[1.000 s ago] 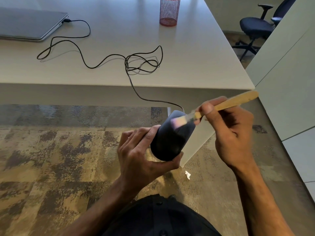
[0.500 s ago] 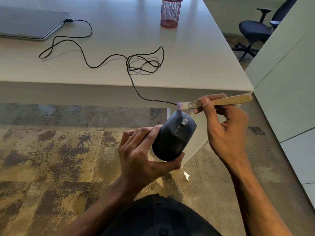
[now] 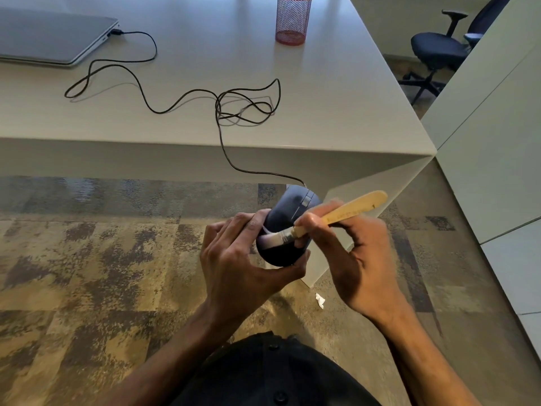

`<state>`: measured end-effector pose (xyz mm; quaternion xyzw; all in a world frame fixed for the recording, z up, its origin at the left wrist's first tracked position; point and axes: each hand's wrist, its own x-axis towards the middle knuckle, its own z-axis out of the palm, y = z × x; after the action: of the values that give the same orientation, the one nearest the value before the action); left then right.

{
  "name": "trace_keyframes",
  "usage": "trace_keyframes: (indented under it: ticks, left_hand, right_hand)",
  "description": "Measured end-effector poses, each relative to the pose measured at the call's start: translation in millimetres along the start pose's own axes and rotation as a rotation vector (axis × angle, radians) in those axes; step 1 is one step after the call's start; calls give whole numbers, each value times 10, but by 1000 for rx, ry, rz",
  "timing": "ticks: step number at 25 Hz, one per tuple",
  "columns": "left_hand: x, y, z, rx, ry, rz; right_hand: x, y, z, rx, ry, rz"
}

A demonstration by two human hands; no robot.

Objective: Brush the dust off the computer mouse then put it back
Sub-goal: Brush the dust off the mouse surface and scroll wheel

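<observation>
Head view, looking down at a seated person's two hands held out over a mottled brown carpet, just in front of a white table [image 3: 336, 92].

Left hand [image 3: 234, 265] holds one dark mouse [image 3: 288, 227] in the air below the table edge, well clear of the tabletop. Its fingers [image 3: 248, 227] curl round the far side and the thumb hooks under the near end. Right hand [image 3: 351, 253] pinches one small brush [image 3: 328, 216] by its pale wooden handle, fingers closed tight on it. The white bristles lie flat against the mouse's back, near the left fingers, and look slightly blurred.

Brushing looks to be under way. No dust can be made out on the dark shell, so how clean it is cannot be told. From the task, what remains is to finish brushing and then set the mouse back on the table.

One black cable [image 3: 222, 142] runs from the mouse up over the table edge, tangles in a loose knot of loops, and ends at a plug in one closed grey laptop [image 3: 52, 39] at the far left. One red mesh pen cup [image 3: 291, 22] stands near the far edge of the table. One dark office chair [image 3: 439, 51] sits beyond the table at the upper right. One small scrap of white paper [image 3: 320, 300] lies on the carpet beside the right wrist.
</observation>
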<state>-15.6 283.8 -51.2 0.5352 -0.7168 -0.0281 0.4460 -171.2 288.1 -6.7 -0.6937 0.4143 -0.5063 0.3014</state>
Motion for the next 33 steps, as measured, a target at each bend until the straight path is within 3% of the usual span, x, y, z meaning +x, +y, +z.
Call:
trace_keyframes:
  ticks: [12,24,29,33]
  left_hand:
    - [-10,10,-32,-25,9,-26]
    - [-12,34,-35,-45,23,-47]
    - [-15,27,-23,-42,25,-33]
    - [-20,29,-15,-42,31,-5]
  right_hand:
    - [-106,5,-180,-47,-15,-110]
    - [60,229,-455,-265,378,-21]
    - [9,93,-315,-143,222,-118]
    - [78,83,-278,-208,313,-48]
